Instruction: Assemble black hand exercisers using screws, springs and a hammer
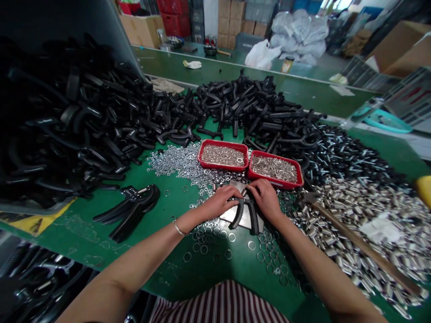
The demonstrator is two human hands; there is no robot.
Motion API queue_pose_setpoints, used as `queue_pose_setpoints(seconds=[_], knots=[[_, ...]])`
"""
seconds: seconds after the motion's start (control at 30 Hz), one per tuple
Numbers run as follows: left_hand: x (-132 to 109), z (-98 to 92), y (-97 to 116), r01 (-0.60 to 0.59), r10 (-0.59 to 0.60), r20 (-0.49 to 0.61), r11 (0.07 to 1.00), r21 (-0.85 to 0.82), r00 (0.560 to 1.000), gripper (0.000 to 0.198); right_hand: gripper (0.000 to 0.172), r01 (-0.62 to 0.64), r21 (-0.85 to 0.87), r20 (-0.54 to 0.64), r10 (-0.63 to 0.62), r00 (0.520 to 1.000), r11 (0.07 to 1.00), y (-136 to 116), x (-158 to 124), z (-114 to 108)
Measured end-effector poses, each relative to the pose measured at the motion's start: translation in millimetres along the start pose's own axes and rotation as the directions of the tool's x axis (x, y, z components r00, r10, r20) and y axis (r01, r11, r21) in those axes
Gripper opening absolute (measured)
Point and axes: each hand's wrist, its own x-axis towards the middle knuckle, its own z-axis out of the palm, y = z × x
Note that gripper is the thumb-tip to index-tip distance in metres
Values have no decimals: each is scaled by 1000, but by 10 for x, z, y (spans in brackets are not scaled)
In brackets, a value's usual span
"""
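Observation:
Over a small metal plate [227,216] at the middle of the bench, my left hand [224,199] has its fingers closed at the top left of a black curved two-armed part [252,215]. My right hand [266,197] pinches at a small silver cylinder [244,192] at the top of that part. The part's two arms point toward me. Fingertips of both hands nearly meet, and their exact contact is small to see. Just behind the hands are two red trays, one with tiny metal pieces [222,154], the other with small pins [274,168].
Black parts [235,105] are heaped behind and at left. Loose rings [215,231] and nuts [175,161] surround the plate. A hammer [357,242] lies on silver cylinders at right. Assembled black pieces [134,208] lie at left. Black-headed bolts [350,157] are piled at right.

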Motion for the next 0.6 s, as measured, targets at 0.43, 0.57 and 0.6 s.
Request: queue_pose_setpoints(seconds=[0.43,0.57,0.6], knots=[[-5,18,-32,-1,1,-6,1000,-3,1000,18,21,83,-165,166,-55,985,983,-53,111,-165],[-10,16,-17,-17,17,-16,1000,-4,1000,18,20,-48,-20,155,51,987,999,-7,105,-174],[-11,14,-13,-21,21,-17,1000,-5,1000,18,21,-64,-10,148,65,987,998,1,94,-169]])
